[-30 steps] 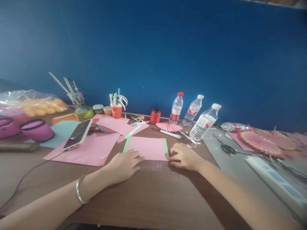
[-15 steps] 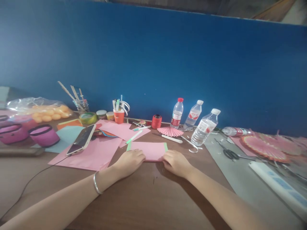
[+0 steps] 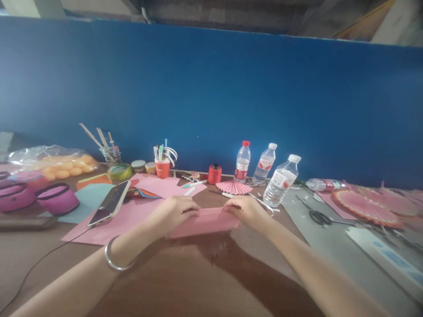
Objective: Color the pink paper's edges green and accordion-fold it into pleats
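A pink sheet of paper is held up off the brown table, tilted, with its shadow below. My left hand grips its upper left edge, thumb in front and fingers behind. My right hand pinches the upper right edge the same way. Just behind the right hand lies a pleated pink paper fan. A teal-and-white marker rests beyond the left hand. Larger pink sheets lie beside my left forearm.
A phone leans at the left with a cable. An orange cup of pens, a red thread spool and bottles stand at the back. Scissors and finished pink fans lie right. A blue wall closes off the rear.
The pink paper has come up from the table and tilted; its green end strips no longer show. Both hands rose with it, moving from its near edge to its upper edge. My view tipped slightly upward.
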Demonstrator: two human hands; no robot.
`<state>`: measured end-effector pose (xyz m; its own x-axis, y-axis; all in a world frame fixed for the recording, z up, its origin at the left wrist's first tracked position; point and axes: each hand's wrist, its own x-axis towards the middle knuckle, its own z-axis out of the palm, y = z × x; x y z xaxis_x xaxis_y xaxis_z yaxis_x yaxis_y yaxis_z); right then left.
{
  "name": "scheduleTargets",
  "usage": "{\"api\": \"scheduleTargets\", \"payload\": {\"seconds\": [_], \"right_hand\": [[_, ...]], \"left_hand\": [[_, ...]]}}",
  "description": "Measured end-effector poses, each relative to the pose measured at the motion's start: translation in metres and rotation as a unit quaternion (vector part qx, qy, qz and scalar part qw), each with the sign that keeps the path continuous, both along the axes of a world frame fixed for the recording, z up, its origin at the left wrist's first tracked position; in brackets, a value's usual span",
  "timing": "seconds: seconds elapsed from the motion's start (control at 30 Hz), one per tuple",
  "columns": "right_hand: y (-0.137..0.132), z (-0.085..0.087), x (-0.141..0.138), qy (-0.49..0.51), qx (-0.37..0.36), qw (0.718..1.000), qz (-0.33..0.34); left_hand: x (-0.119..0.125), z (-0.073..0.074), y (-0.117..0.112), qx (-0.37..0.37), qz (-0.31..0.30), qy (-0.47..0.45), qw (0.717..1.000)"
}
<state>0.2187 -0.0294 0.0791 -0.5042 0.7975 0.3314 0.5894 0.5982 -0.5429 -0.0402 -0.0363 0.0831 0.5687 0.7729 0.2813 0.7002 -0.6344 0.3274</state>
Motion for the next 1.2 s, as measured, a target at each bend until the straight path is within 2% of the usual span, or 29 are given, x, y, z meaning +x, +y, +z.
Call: {"api": "scheduleTargets", "payload": {"seconds": [0.1, 0.23, 0.3, 0.37, 0.47, 0.8, 0.97, 1.1, 1.2], "right_hand": [[0.0, 0.03, 0.001, 0.0, 0.026, 0.999, -0.025], [-0.004, 0.067, -0.002, -0.051, 0.069, 0.996, -0.034], [-0.008, 0.08, -0.007, -0.059, 0.094, 0.992, -0.055], [-0.011, 0.086, -0.015, -0.048, 0.115, 0.989, -0.078], [-0.009, 0.087, -0.025, -0.027, 0.093, 0.993, -0.062], [0.01, 0.068, -0.026, 0.002, -0.009, 1.0, -0.009], [0.014, 0.062, -0.031, -0.021, 0.004, 1.0, -0.016], [0.011, 0.065, -0.03, -0.006, -0.014, 1.0, -0.01], [0.006, 0.067, -0.029, -0.007, -0.014, 1.0, -0.017]], "left_hand": [[0.003, 0.033, 0.004, 0.015, 0.002, -0.019, 1.0], [0.012, 0.073, 0.005, 0.04, 0.009, -0.022, 0.999], [0.018, 0.085, 0.005, 0.042, 0.022, -0.019, 0.999], [0.025, 0.092, 0.005, 0.037, 0.036, -0.012, 0.999], [0.031, 0.092, 0.008, 0.035, 0.036, -0.002, 0.999], [0.024, 0.065, 0.03, 0.006, 0.003, 0.027, 1.0], [0.022, 0.066, 0.03, -0.003, 0.003, 0.022, 1.0], [0.022, 0.069, 0.026, -0.03, 0.02, 0.014, 0.999], [0.022, 0.069, 0.024, -0.018, 0.011, 0.01, 1.0]]}}
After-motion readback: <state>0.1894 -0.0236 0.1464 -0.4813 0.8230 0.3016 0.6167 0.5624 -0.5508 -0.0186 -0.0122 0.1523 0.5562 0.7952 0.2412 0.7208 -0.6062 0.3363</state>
